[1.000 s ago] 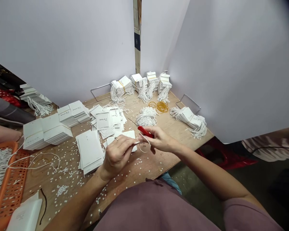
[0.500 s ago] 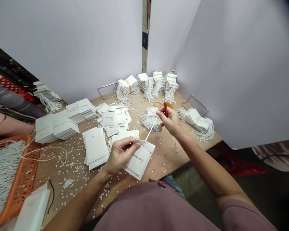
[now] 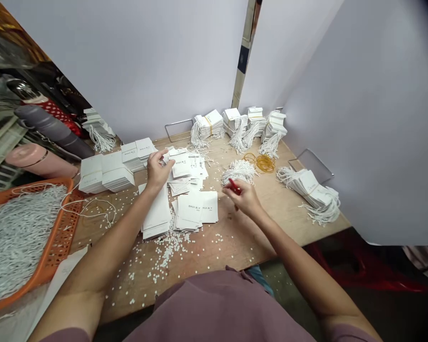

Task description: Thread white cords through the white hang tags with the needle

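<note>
My left hand [image 3: 159, 170] reaches over the left side of the table, thumb and fingers apart. It is at the left edge of a loose pile of small white printed hang tags [image 3: 181, 165]; whether it touches one is hard to tell. My right hand [image 3: 248, 197] is closed around a small red-handled tool [image 3: 234, 186], whose working end is hidden. Just beyond this hand lies a heap of white strings [image 3: 239, 171]. Between my hands, a spread stack of printed hang tags [image 3: 189, 212] lies flat. Longer white cards [image 3: 157, 214] lie under my left forearm.
An orange basket [image 3: 53, 251] full of white strings stands at the left. Stacks of folded cards [image 3: 107, 173] sit behind it. Bundled, strung tags [image 3: 257, 121] line the back; another bundle [image 3: 312, 187] lies right. Yellow rubber bands [image 3: 266, 163] and white paper dots [image 3: 167, 251] are scattered about.
My left hand has let go of the hang tag and moved up and left to the loose pile. My right hand has lowered with the red tool; the string is no longer stretched between the hands.
</note>
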Demonstrator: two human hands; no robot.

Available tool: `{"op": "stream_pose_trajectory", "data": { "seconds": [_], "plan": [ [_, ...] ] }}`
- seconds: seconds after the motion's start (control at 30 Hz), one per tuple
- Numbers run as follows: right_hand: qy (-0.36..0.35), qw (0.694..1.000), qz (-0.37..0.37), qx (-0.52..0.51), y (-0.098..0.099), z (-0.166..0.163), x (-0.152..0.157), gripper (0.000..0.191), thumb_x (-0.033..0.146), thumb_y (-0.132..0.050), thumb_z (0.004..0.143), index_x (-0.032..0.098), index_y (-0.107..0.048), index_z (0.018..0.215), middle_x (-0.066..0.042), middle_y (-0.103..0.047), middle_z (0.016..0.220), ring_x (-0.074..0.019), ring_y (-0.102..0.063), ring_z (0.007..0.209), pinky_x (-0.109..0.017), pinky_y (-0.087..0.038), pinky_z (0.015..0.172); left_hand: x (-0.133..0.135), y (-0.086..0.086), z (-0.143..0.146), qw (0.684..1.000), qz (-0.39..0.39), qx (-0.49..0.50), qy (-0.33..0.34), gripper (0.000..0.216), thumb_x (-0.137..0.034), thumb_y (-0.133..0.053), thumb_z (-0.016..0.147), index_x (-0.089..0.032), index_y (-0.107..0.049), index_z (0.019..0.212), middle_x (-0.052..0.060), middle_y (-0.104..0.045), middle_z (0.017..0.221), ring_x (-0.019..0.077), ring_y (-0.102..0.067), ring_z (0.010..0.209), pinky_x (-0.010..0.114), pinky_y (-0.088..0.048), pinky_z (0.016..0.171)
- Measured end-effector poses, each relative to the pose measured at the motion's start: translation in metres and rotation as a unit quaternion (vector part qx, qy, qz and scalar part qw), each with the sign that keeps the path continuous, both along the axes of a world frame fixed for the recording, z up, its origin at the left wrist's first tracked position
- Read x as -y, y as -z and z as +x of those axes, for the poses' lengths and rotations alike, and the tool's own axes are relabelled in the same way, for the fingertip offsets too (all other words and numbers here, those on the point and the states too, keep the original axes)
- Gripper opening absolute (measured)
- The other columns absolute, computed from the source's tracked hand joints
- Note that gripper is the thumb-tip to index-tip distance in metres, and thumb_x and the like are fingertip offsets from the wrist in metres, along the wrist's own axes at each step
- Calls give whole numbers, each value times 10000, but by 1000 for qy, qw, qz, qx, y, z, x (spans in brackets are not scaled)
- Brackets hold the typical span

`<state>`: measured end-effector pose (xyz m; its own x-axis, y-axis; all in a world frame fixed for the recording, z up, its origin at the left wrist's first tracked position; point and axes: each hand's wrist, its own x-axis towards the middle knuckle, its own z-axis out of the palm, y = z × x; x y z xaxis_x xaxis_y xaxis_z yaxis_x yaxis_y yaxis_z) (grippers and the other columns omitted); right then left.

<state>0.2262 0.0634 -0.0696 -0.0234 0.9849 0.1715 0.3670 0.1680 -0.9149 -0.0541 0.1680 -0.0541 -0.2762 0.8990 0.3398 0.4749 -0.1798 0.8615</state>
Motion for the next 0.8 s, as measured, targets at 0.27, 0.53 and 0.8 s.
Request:
{"op": "stream_pose_trajectory", "data": {
  "seconds": [0.27,0.53,0.8],
  "plan": [
    [-99,949,21,297,18,-65,-10,504,532,-847,683,144,-747,987,-125,-636,1031,-227,-611,788,-359,-494,731,74,-10,-35,990,-65,-67,101,279,-363,-712,791,-187,-766,1001,82,-755,1075,237,-669,991,353,-490,867],
    [-79,936,84,332,22,-76,3,296,332,-760,823,148,-636,1019,-115,-632,1015,-202,-586,717,-309,-427,611,104,-6,-115,951,-128,-253,123,546,-491,-739,744,-190,-694,1197,103,-606,1256,308,-540,1199,469,-427,1053],
    [-107,973,156,133,20,-61,11,81,172,-558,918,192,-618,866,-35,-669,782,-174,-609,709,-272,-438,663,103,5,-114,901,-160,-370,158,579,-444,-737,741,-195,-633,1253,104,-514,1265,331,-446,1223,486,-377,1082]
  ]
}}
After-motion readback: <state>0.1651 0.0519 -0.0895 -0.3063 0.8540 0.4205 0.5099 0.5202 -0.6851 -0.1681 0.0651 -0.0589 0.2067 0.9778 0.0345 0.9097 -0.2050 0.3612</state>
